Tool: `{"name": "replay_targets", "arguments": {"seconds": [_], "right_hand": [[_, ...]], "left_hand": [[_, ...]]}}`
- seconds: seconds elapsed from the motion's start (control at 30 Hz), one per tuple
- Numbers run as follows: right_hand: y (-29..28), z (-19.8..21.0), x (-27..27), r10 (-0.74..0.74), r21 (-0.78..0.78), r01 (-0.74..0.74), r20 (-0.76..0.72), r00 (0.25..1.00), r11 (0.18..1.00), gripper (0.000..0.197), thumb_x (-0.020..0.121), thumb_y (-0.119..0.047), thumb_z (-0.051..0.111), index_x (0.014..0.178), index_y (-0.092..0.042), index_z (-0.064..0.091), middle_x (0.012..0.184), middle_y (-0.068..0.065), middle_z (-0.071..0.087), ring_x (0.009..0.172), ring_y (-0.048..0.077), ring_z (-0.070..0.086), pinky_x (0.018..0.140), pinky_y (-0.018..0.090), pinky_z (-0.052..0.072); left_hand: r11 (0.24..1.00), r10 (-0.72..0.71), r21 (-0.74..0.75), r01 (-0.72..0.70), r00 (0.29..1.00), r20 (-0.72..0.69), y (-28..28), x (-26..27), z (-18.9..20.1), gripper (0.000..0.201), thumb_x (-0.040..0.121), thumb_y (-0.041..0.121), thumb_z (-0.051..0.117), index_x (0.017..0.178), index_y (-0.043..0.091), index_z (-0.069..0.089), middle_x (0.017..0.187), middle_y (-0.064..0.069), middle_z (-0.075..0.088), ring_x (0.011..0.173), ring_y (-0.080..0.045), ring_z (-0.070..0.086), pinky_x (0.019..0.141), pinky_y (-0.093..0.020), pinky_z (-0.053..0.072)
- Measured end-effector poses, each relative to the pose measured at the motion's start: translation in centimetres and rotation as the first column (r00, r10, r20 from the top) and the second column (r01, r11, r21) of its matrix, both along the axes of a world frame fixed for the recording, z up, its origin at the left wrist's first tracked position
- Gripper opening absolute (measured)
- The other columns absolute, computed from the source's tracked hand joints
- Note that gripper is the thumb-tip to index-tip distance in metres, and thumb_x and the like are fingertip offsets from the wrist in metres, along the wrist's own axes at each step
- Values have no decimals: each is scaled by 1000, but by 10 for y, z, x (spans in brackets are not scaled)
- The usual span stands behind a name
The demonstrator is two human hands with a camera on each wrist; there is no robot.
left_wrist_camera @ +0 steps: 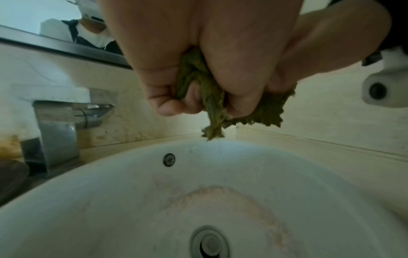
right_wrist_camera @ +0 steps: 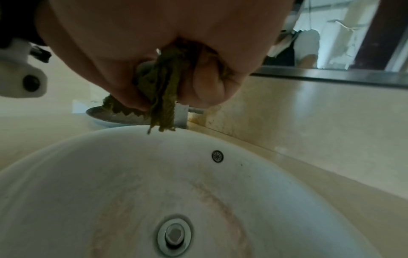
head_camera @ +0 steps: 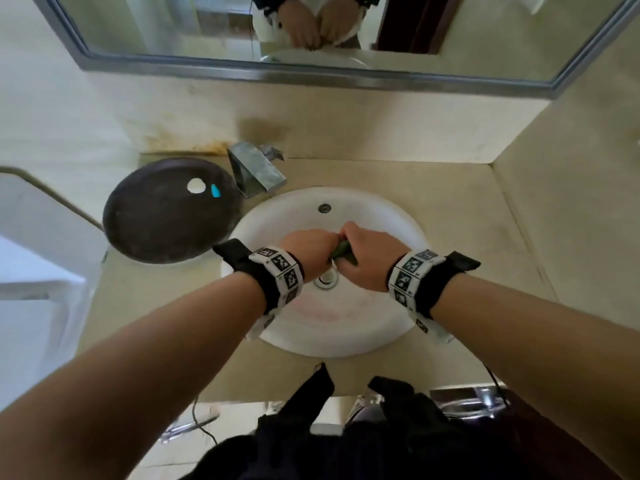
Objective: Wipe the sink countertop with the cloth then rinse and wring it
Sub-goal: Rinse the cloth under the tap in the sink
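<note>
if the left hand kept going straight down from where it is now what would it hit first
Probably the sink bowl near the drain plug: the left hand, gripping the cloth, hangs just above it, though depth is unclear.

**Layout at the basin**

Sat sunk in the countertop (head_camera: 467, 216), near its middle: the sink (head_camera: 381, 327), with the drain (head_camera: 326, 279) at its centre and the overflow hole (head_camera: 324, 207) on the wall at 12 o'clock. Stood on the counter at 11 o'clock from the drain, just outside the rim: the faucet (head_camera: 258, 173). Lay at 10 o'clock, left of the faucet and just beside the sink rim: a round dish (head_camera: 166, 216). Hung on the wall behind, beyond 12 o'clock: the mirror (head_camera: 346, 72). Held above the drain, clear of the bowl: the cloth (head_camera: 341, 252), gripped between the left hand (head_camera: 304, 251) at 9 o'clock and the right hand (head_camera: 372, 259) at 3 o'clock, touching each other.
</note>
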State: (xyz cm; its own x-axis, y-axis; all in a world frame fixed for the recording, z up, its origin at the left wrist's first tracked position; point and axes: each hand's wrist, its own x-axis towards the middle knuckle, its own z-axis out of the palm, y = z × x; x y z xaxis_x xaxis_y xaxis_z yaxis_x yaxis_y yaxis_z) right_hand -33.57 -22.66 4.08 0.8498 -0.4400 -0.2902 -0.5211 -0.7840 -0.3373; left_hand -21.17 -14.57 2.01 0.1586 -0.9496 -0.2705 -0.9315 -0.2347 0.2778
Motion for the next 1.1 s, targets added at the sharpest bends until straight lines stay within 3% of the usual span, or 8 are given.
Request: {"name": "replay_targets", "arguments": {"seconds": [0.17, 0.23, 0.37, 0.67, 0.77, 0.9, 1.03, 1.1], "right_hand": [[6, 6, 30, 86, -179, -122, -193, 977, 976, 22, 91, -41, 49, 76, -24, 51, 78, -5, 57, 75, 23, 56, 64, 31, 44], [5, 5, 34, 83, -187, -117, -183, 980, 975, 16, 93, -33, 46, 82, -22, 52, 87, 0, 63, 75, 23, 54, 65, 31, 41], [-1, 0, 38, 79, -105, -91, -117, 990, 990, 11, 92, -13, 48, 92, -23, 42, 94, 6, 62, 73, 23, 50, 64, 31, 36], [-23, -6, 49, -24, 280, -6, 103, 994, 960, 15, 88, -20, 47, 102, -14, 50, 87, 9, 61, 77, 27, 58, 70, 38, 48], [-25, -16, 53, 31, 193, -45, 73, 997, 980, 16, 94, -24, 43, 98, -13, 55, 87, 8, 61, 77, 27, 58, 68, 37, 49], [-26, -27, 64, 56, 57, -54, -35, 998, 997, 30, 98, -36, 41, 90, -14, 61, 82, 4, 60, 74, 25, 57, 62, 31, 41], [-13, -30, 80, 98, 153, -102, 30, 995, 983, 32, 99, -31, 40, 102, -15, 67, 97, 10, 69, 89, 28, 63, 72, 33, 48], [-6, -28, 87, 104, 224, -113, 50, 993, 968, 26, 97, -24, 45, 110, -12, 65, 103, 13, 68, 95, 31, 63, 76, 33, 49]], "left_hand": [[1000, 16, 10, -17, 996, 86, 14, 16, 7, 10, 90, 24, 50, 88, 21, 60, 85, -1, 62, 79, -25, 60, 64, -30, 43], [999, 43, -37, -40, 995, 87, 16, 18, 7, 8, 89, 27, 52, 84, 23, 57, 84, -1, 60, 82, -26, 62, 64, -30, 43], [993, 102, -74, -97, 992, 73, 10, 26, 7, 19, 94, 20, 47, 101, 16, 63, 104, -7, 59, 93, -27, 60, 70, -30, 40], [928, 367, -49, -370, 928, -67, 2, 31, 2, 20, 96, 32, 47, 84, 17, 51, 78, -2, 55, 75, -24, 53, 67, -30, 37], [875, 479, -26, -483, 873, -91, 7, 35, -6, 16, 93, 29, 52, 84, 16, 53, 82, -4, 58, 82, -27, 57, 70, -30, 40], [756, 631, 41, -653, 710, -314, 10, 36, -9, 11, 87, 22, 56, 89, 11, 58, 82, -5, 59, 82, -25, 57, 70, -31, 43], [585, 630, 158, -795, 323, -707, 3, 42, -15, 28, 83, 31, 67, 99, 10, 59, 90, -10, 66, 80, -24, 62, 76, -41, 56], [568, 629, 141, -811, 318, -710, 0, 50, -20, 34, 81, 42, 70, 93, 11, 61, 81, -8, 65, 72, -21, 60, 72, -39, 54]]}}
